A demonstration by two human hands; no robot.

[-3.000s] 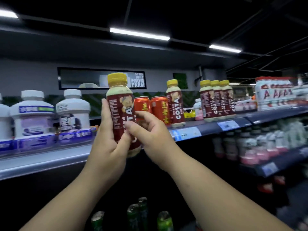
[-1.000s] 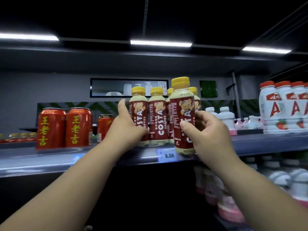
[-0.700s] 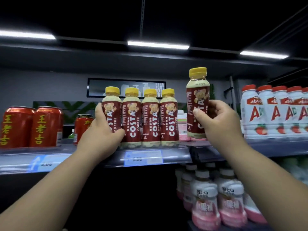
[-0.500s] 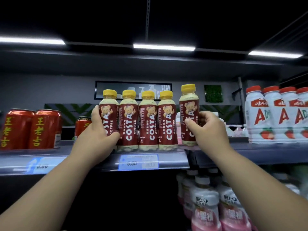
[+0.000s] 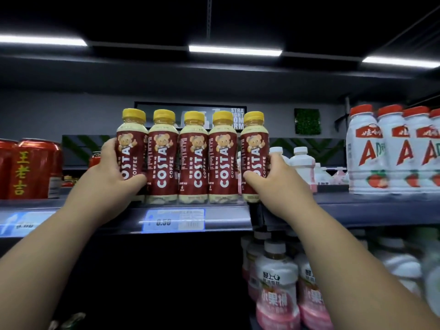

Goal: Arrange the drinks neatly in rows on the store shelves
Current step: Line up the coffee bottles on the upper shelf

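Several Costa coffee bottles with yellow caps and maroon labels stand upright in one tight row [image 5: 194,158] at the front of the upper shelf [image 5: 214,217]. My left hand [image 5: 114,177] grips the leftmost bottle [image 5: 131,148] from its left side. My right hand [image 5: 276,179] grips the rightmost bottle [image 5: 254,153] from its right side. Both end bottles stand on the shelf, touching their neighbours.
Red herbal-tea cans [image 5: 31,167] stand on the shelf to the left. Small white bottles [image 5: 301,163] sit just right of the row, and tall white AD bottles [image 5: 390,148] farther right. Pink-labelled bottles [image 5: 277,289] fill the lower shelf at right. A blue price tag [image 5: 173,220] hangs on the shelf edge.
My right hand has brought the held Costa bottle down and left, setting it on the shelf against the row's right end. My left hand has stayed on the leftmost bottle.
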